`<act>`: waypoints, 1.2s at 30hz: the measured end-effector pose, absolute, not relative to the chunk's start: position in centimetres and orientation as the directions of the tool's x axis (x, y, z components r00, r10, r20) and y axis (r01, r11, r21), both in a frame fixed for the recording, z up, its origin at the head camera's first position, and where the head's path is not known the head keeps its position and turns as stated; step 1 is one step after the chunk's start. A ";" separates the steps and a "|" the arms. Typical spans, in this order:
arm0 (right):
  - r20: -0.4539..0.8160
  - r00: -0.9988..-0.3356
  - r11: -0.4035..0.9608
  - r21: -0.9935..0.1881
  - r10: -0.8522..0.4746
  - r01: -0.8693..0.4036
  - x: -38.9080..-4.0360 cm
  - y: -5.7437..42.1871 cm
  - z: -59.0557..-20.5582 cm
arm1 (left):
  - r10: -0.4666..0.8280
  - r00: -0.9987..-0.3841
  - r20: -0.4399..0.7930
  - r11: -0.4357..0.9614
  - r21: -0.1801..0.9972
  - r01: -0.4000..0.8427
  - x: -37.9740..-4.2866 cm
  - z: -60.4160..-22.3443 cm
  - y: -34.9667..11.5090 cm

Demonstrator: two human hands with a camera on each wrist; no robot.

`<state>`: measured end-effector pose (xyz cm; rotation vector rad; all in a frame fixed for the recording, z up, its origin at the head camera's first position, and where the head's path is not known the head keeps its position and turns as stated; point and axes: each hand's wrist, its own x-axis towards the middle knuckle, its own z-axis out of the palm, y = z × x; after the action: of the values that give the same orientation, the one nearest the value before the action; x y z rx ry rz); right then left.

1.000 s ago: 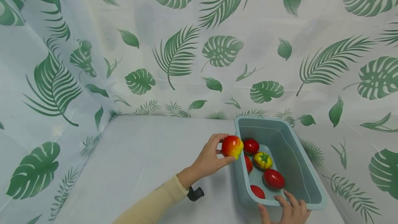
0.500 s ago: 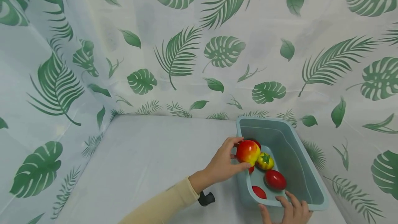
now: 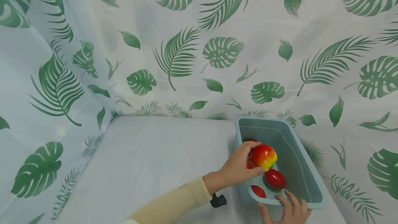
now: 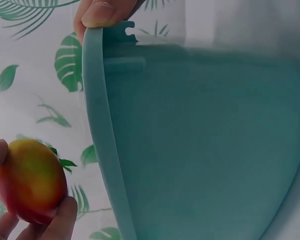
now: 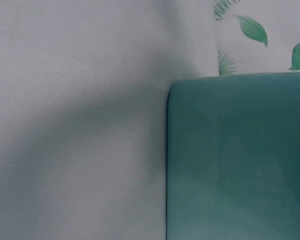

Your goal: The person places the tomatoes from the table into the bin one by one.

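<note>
My left hand (image 3: 239, 168) pinches a red-and-yellow tomato (image 3: 263, 155) between thumb and fingers, over the inside of a blue-green plastic bin (image 3: 289, 148). The left wrist view shows the held tomato (image 4: 32, 182) with its green leafy top turned to the side. At the bin's near edge, my right hand (image 3: 289, 210) grips the rim, fingers inside and thumb outside. Below the held tomato lies a dark red oval fruit (image 3: 275, 179). Another red one (image 3: 258, 191) sits in the near left corner. More red pieces are partly hidden by my left hand.
The bin stands on a white-covered table (image 3: 149, 155), close to the leaf-printed back sheet (image 3: 186, 51). A small black piece (image 3: 218, 201) is under my left wrist. The bin's outer wall (image 5: 240, 150) fills much of the right wrist view.
My left hand has carried the tomato rightward, from beside the bin's left rim to over its inside, now covering the yellow fruit there. The right hand stays on the rim.
</note>
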<state>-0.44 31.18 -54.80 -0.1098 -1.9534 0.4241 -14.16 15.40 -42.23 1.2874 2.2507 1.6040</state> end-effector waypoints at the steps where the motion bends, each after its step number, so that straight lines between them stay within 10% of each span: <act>1: 0.876 -0.405 0.934 -0.336 0.262 -0.122 -0.5 31.2 -54.8 | 0.676 -0.633 0.378 0.100 0.803 0.587 -14.1 -42.1 15.6; 15: 0.937 -0.273 0.942 -0.276 0.219 -0.191 -1.5 31.4 -54.9 | 0.705 -0.589 0.394 0.121 0.753 0.647 -13.9 -42.2 17.0; 36: 0.923 -0.295 0.936 -0.305 0.246 -0.175 -1.3 31.4 -55.1 | 0.713 -0.611 0.345 0.141 0.783 0.606 -13.6 -41.2 18.5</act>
<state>-1.35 31.38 -55.07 -0.0530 -1.8244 0.4122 -13.60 18.54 -41.23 1.3296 2.2875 1.4811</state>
